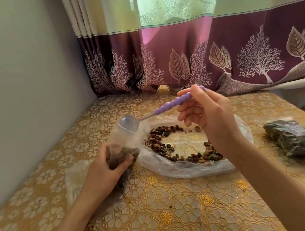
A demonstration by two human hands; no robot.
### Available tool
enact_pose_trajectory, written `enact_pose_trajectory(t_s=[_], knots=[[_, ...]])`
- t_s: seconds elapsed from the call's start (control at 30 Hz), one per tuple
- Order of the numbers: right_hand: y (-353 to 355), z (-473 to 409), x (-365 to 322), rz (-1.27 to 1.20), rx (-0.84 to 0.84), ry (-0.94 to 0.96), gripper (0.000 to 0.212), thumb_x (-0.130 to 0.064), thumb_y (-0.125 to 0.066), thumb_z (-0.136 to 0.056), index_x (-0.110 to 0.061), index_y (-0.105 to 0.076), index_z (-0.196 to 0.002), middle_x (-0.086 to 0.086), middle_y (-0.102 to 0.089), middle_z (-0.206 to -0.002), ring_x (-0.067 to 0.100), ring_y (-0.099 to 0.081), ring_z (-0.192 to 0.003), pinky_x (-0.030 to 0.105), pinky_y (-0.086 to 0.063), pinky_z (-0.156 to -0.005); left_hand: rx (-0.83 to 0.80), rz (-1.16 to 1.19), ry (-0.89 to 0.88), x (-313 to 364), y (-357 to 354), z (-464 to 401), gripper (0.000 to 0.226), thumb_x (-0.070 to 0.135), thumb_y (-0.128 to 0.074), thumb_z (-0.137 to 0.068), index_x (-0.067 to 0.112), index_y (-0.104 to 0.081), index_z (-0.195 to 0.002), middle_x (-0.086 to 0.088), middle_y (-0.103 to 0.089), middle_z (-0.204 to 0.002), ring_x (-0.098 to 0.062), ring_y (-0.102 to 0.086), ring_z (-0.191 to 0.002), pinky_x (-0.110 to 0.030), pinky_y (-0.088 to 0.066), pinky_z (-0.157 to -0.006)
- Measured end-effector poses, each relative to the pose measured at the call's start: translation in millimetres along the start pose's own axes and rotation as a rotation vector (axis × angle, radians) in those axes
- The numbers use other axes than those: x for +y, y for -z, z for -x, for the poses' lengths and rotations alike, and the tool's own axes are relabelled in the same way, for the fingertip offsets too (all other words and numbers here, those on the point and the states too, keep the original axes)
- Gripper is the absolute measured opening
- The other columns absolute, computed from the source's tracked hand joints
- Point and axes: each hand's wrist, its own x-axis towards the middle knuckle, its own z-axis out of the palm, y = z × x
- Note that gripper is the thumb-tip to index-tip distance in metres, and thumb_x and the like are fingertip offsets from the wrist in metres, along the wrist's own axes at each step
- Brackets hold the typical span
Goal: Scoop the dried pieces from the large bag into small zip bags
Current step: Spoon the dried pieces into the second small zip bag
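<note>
The task looks well along. One filled small bag lies sealed (or so it seems) at the right of the table, well apart from the work. The left hand grips a second small zip bag, partly filled — the spoon, its bowl apparently empty, hovers at the bag's mouth, its purple handle pinched by the right hand. A thin ring of dried pieces remains in the large bag at centre — several scoops left, I judge.

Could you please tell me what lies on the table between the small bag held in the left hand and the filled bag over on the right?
In the head view, the large open bag with the dried pieces lies between the small bag and the filled bag.
</note>
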Motion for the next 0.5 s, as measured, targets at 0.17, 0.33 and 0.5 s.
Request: enact_pose_trajectory(t_s=[0.17, 0.33, 0.5], knots=[[17, -7, -5, -0.004, 0.26, 0.015, 0.038, -0.021, -0.042, -0.1, -0.002, -0.06, -0.072, 0.004, -0.063, -0.057, 0.012, -0.047, -0.046, 0.019, -0.037, -0.04, 0.002, 0.099, 0.075, 3, 4, -1, 0.048, 0.052, -0.064, -0.062, 0.034, -0.049, -0.104, 0.011, -0.063, -0.098, -0.009, -0.061, -0.089, -0.03, -0.051, -0.075], [33, -12, -5, 0.249, 0.323, 0.076, 0.037, -0.023, -0.042, -0.1, -0.011, -0.057, -0.068, -0.008, -0.058, -0.045, 0.006, -0.041, -0.04, 0.016, -0.031, -0.037, 0.053, 0.47, 0.153, 10, 7, 3, 0.057, 0.045, -0.069, -0.06, 0.023, -0.055, -0.111, -0.008, -0.069, -0.1, -0.026, -0.066, -0.091, -0.046, -0.051, -0.079], [59, -19, 6, 0.611, 0.298, 0.1, 0.037, -0.026, -0.036, -0.102, -0.017, -0.052, -0.069, -0.013, -0.055, -0.041, 0.002, -0.04, -0.036, 0.012, -0.029, -0.041, 0.047, 0.543, 0.16, 15, 2, 6, 0.06, 0.053, -0.07, -0.058, 0.025, -0.054, -0.108, -0.01, -0.067, -0.101, -0.028, -0.066, -0.085, -0.041, -0.052, -0.068]])
